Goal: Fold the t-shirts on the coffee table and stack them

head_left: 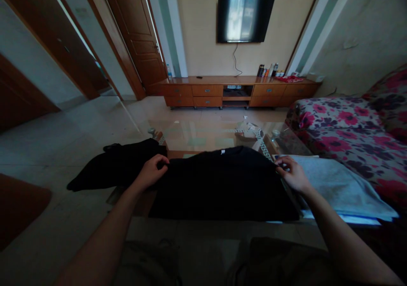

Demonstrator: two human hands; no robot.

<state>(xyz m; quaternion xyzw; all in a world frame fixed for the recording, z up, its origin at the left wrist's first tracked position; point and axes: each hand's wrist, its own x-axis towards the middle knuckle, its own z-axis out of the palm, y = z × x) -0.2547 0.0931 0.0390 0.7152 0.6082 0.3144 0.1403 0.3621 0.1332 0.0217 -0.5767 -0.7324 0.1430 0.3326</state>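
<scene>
A black shirt lies spread over the near side of a glass coffee table, its collar with a small white label pointing away from me. My left hand pinches the shirt's left shoulder edge between thumb and fingers. At the opposite shoulder, my right hand grips the cloth in the same way. More dark clothing sits in a heap beside my left hand. Folded light grey cloth rests on a stack to the right of my right hand.
On the table's far part is a crumpled clear plastic bag. A floral sofa borders the right side. Beyond the table stands a low wooden TV cabinet with bottles on top. A brown rounded piece of furniture is at the left.
</scene>
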